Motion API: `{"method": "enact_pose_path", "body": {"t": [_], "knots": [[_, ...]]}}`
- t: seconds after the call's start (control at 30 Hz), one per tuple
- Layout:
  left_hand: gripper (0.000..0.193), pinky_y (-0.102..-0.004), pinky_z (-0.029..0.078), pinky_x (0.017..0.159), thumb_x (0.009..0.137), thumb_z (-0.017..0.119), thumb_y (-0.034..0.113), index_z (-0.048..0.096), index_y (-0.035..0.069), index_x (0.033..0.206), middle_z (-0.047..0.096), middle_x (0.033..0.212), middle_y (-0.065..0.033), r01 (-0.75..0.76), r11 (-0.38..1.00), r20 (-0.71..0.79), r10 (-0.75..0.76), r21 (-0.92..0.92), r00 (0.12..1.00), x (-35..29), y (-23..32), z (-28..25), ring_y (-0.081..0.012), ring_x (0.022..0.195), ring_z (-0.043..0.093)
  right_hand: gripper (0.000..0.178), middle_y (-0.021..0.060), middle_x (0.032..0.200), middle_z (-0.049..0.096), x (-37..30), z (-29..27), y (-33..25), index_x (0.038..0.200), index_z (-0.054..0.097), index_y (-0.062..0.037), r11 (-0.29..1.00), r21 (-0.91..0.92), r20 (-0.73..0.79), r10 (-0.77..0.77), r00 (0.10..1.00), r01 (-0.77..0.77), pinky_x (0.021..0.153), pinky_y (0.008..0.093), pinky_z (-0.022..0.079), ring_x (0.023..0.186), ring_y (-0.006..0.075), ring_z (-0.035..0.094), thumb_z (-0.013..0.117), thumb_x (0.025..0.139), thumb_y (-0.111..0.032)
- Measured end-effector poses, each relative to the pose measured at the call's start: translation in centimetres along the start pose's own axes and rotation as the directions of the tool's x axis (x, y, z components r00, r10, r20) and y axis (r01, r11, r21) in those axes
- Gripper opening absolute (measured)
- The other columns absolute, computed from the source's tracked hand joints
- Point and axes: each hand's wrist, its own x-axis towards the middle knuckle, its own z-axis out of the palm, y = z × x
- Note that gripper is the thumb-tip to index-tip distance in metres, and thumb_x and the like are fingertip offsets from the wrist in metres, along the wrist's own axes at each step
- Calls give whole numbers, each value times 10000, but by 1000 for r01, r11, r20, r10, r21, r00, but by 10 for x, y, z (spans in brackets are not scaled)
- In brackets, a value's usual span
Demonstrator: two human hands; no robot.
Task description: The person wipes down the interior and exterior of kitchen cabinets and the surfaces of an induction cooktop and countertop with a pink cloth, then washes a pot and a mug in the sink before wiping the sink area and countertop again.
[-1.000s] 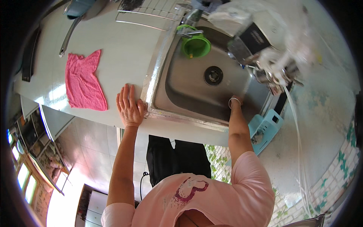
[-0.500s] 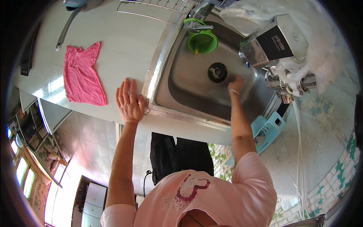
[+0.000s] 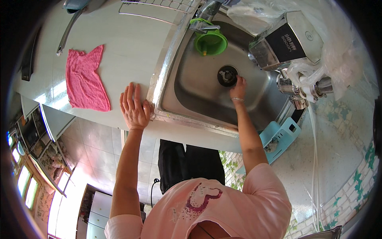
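My left hand lies flat on the pale countertop, fingers stretched out, beside the sink's left rim. Inside the steel sink, my right hand is down at the right edge of the round black sink strainer, its fingers bent and closed at the strainer's rim. The fingertips are partly hidden. Pale bits lie in the middle of the strainer. A green funnel-like basin piece hangs under the faucet at the sink's far left.
A pink cloth is spread on the counter left of my left hand. Beyond it lies a pan handle, with a wire rack further right. A plastic-wrapped metal appliance and a light-blue plastic holder stand along the sink's right side.
My right hand has moved left across the sink floor to the strainer's edge, and its fingers have bent in. My left hand stays flat on the counter.
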Motion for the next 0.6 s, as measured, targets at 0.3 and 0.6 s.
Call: {"method": "enact_pose_path", "body": {"t": [0.3, 0.6], "knots": [[538, -456, 203, 1077, 826, 414, 236, 370, 77, 1338, 345, 1386, -116, -6, 1000, 2, 6, -4, 1000, 3, 2, 1, -266, 1284, 313, 574, 79, 1241, 484, 21, -10, -23, 1218, 494, -98, 778, -248, 106, -570, 815, 577, 936, 393, 395, 1144, 283, 452, 582, 672, 55], [526, -456, 207, 1076, 825, 418, 227, 381, 78, 1328, 348, 1386, -113, 8, 1000, 11, -8, -10, 1000, 2, 1, 0, -271, 1282, 317, 586, 181, 1235, 458, 80, -25, 14, 1217, 472, -41, 964, -184, -131, -217, 967, 192, 965, 409, 380, 1117, 367, 454, 507, 646, 85]]}}
